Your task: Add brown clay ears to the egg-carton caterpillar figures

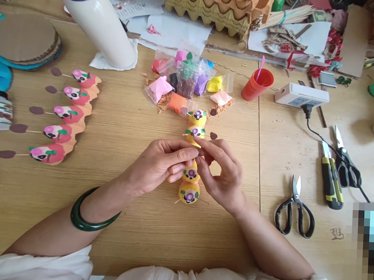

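A row of yellow egg-carton cups point(189, 193) with purple, white and green clay faces lies before me, thin sticks poking out from some cups. My left hand point(170, 158), a dark green bangle on its wrist, is over the row's middle with thumb and forefinger pinched together. From the other side my right hand point(224, 170) meets it, its thumb and forefinger curled toward the same spot. Whatever small piece lies between the fingertips is too hidden to name. Beside the row rest brown clay ovals point(213, 135). The cups under my hands are partly covered.
A similar pink strip point(63, 132) lies at left. Beyond the row are clay packets point(186, 80), a red cup point(257, 85) and a white flask point(101, 33). On the right lie scissors point(295, 208), a utility knife point(330, 179), another pair of scissors point(344, 159) and a power strip point(302, 95).
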{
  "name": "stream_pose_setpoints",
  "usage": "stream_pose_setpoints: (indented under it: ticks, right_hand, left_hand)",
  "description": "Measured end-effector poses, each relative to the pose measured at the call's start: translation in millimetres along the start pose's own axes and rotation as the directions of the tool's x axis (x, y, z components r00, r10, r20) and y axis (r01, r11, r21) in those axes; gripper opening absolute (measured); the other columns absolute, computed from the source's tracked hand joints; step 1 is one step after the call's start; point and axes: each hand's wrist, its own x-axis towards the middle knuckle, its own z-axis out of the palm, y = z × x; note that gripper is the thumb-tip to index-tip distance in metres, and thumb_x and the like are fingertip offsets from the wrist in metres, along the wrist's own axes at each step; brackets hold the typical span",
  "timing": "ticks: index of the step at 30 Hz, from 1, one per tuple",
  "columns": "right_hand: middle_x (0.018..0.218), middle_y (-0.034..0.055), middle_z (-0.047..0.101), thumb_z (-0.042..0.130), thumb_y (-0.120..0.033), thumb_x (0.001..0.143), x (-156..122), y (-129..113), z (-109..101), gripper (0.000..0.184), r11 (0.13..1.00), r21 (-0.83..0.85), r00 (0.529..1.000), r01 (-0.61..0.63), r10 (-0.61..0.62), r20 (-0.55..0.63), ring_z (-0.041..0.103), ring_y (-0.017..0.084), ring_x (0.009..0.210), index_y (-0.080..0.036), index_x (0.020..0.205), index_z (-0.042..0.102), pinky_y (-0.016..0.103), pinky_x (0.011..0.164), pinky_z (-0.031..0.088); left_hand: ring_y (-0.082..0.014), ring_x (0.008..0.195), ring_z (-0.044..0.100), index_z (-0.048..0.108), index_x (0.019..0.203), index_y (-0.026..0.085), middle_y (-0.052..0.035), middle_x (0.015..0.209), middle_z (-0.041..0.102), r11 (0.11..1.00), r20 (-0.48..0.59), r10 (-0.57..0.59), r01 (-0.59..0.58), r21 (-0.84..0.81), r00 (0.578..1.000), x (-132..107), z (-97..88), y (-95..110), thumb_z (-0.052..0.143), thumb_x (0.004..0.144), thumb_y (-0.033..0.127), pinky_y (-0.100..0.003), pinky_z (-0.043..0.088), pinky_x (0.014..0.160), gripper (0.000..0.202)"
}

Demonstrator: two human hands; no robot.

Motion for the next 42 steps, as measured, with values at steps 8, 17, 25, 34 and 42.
stream_pose_setpoints:
  ticks: [8,17,25,34,42]
  right_hand:
    - [0.096,0.0022,0.063,0.068,-0.012,0.097,-1.3,0.1,0.7,0.023,0.998,-0.053,0.996,0.037,-0.042,-0.085,0.067,0.012,0.082,-0.025,0.116,0.074,0.025,0.065,0.063]
    - [0.103,0.006,0.073,0.059,-0.011,0.1,-3.1,0.9,-3.8,0.039,0.995,-0.087,0.98,0.051,-0.066,-0.185,0.069,0.015,0.082,-0.026,0.134,0.07,0.03,0.067,0.063]
    - [0.085,-0.0006,0.062,0.057,-0.031,0.102,-6.8,61.7,-1.3,0.02,0.86,0.28,0.758,-0.428,0.509,-0.407,0.051,0.007,0.059,-0.023,0.11,0.074,0.018,0.049,0.05]
    - [0.112,0.0062,0.064,0.049,-0.004,0.096,-9.3,55.7,-6.8,0.039,0.976,-0.212,0.971,-0.05,-0.003,-0.24,0.063,0.021,0.104,-0.03,0.109,0.076,0.037,0.078,0.061]
    - [0.122,0.0071,0.067,0.044,0.005,0.086,-7.2,59.2,-5.4,0.05,0.922,-0.385,0.979,-0.05,-0.031,-0.201,0.063,0.025,0.113,-0.029,0.112,0.071,0.049,0.095,0.057]
  left_hand:
    - [-0.0033,0.042,0.043,0.08,0.068,0.015,-0.0003,0.057,0.059,0.998,0.076,0.002,-0.007,0.063,0.997,0.2,-5.3,-1.8,0.089,0.079,0.051,-0.014,0.039,0.036,0.039]
    - [-0.0009,0.039,0.038,0.086,0.079,0.019,0.0026,0.057,0.059,0.994,-0.065,0.078,-0.073,0.084,0.995,-2.6,-2.1,9.3,0.095,0.071,0.028,-0.012,0.034,0.034,0.015]
    - [-0.001,0.038,0.033,0.072,0.06,0.015,0.0053,0.047,0.042,0.988,-0.087,0.072,-0.059,0.146,0.994,0.6,-6.2,9.0,0.095,0.065,0.028,-0.015,0.024,0.037,0.027]
    - [0.0003,0.045,0.037,0.071,0.063,0.012,0.0035,0.058,0.048,0.989,-0.173,0.088,-0.066,0.131,0.981,5.6,-10.1,11.2,0.083,0.079,0.023,-0.012,0.03,0.041,0.023]
    - [0.0024,0.045,0.039,0.083,0.078,0.014,0.0024,0.066,0.057,0.992,-0.074,0.067,-0.059,0.108,0.995,5.8,-13.2,5.6,0.083,0.086,0.028,-0.008,0.031,0.04,0.016]
